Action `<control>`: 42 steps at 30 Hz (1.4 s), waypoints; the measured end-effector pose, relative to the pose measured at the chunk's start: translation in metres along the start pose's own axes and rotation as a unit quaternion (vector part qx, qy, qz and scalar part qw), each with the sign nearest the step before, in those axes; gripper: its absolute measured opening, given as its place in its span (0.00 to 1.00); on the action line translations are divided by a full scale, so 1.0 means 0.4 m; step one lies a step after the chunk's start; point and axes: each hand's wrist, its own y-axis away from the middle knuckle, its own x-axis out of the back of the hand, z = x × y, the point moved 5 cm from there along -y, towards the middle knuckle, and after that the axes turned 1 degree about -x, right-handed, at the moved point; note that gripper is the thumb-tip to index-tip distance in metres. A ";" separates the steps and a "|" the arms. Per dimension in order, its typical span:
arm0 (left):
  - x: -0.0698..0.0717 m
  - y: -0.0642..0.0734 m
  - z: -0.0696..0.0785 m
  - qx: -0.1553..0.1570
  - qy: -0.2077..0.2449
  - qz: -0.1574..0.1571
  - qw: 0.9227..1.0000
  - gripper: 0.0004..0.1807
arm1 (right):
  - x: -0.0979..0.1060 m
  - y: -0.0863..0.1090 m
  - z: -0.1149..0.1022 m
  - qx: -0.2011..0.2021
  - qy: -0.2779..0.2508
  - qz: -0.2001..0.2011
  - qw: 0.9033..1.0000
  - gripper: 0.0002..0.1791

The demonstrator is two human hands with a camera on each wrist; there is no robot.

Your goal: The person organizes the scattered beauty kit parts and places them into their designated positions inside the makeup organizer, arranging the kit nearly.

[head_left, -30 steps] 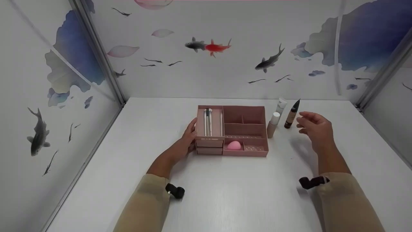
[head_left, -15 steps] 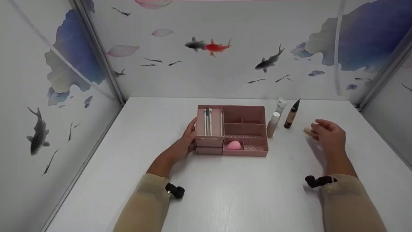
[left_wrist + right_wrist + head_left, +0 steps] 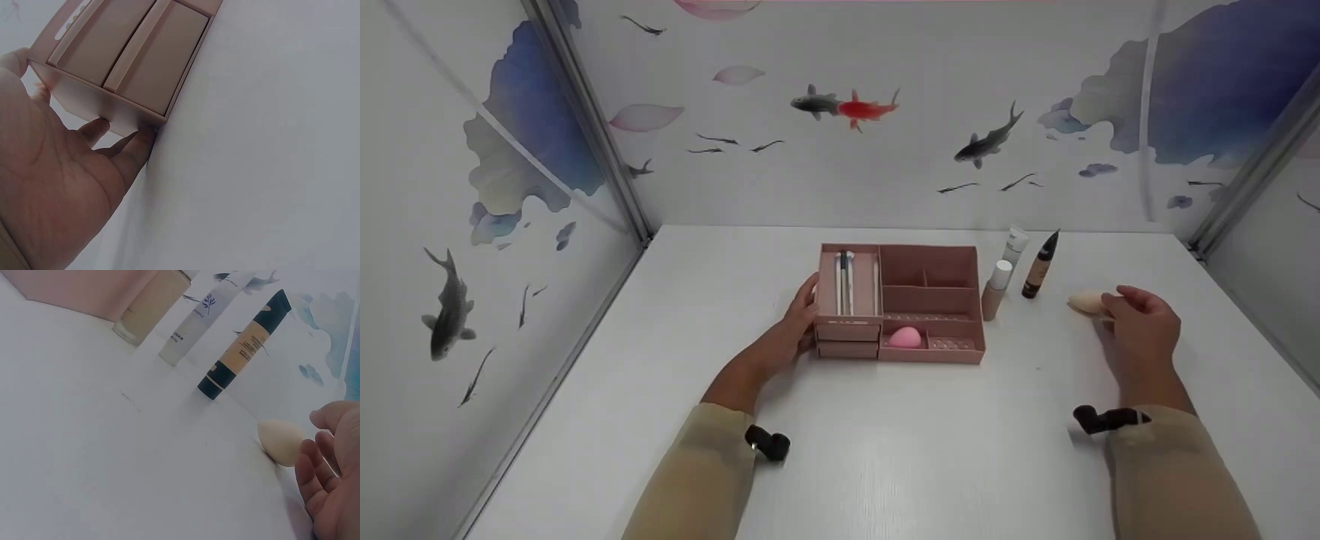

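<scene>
In the head view, my left hand (image 3: pixel 793 330) rests against the left side of a pink cosmetics organizer (image 3: pixel 930 304). Up close in the left wrist view, its fingertips (image 3: pixel 97 130) touch the side wall beside two drawers. At the right, my right hand (image 3: pixel 1144 322) is at a cream makeup sponge (image 3: pixel 1084 302) lying on the table. The right wrist view has thumb and fingers spread apart, with the sponge (image 3: pixel 280 441) beyond the fingertips; contact cannot be told. A pink makeup sponge (image 3: pixel 905 338) sits in the organizer's front compartment. Several slim brushes or pencils (image 3: pixel 845 285) lie in its top-left tray.
Beside the organizer's right wall stands a beige bottle with a white cap (image 3: pixel 997 291). A white tube (image 3: pixel 1015 246) is behind it, and a black-and-tan tube (image 3: pixel 1041 266) stands farther right. Printed wall panels (image 3: pixel 915 172) border the white table (image 3: pixel 885 450).
My right hand has moved right and toward me, away from the black-and-tan tube. The cream sponge, hidden a second ago, now shows. My left hand stays in place.
</scene>
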 end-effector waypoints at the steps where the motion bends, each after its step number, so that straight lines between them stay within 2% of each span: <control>1: -0.001 0.001 0.001 -0.001 0.001 -0.001 1.000 0.30 | 0.002 -0.002 0.002 -0.003 -0.007 0.003 1.000 0.32; 7: 0.000 0.002 0.006 -0.007 -0.004 0.000 1.000 0.31 | 0.004 -0.016 0.015 -0.025 -0.029 0.000 0.999 0.39; 11: 0.000 -0.002 0.008 -0.014 -0.004 -0.002 1.000 0.31 | 0.004 -0.020 0.018 -0.028 -0.009 -0.006 1.000 0.42; 18: 0.000 0.001 0.007 -0.013 -0.007 -0.002 1.000 0.31 | -0.001 -0.017 0.021 -0.020 0.080 -0.011 0.997 0.42; 23: 0.000 0.004 0.009 -0.010 -0.007 0.004 1.000 0.31 | -0.004 -0.018 0.022 0.001 0.157 -0.013 0.987 0.42; 27: -0.001 0.004 0.006 -0.005 -0.008 0.007 1.000 0.31 | -0.004 -0.016 0.023 0.015 0.198 -0.019 0.980 0.44; 32: -0.001 0.004 0.002 -0.004 -0.015 0.004 1.000 0.30 | -0.008 -0.005 0.018 0.012 0.173 -0.030 0.984 0.43; 38: -0.003 0.005 0.003 -0.006 -0.019 0.003 1.000 0.30 | -0.009 -0.008 0.022 -0.010 0.101 -0.029 0.994 0.43; 42: -0.003 0.007 0.006 -0.001 -0.023 0.008 1.000 0.30 | -0.011 -0.008 0.021 -0.015 0.075 -0.033 0.997 0.43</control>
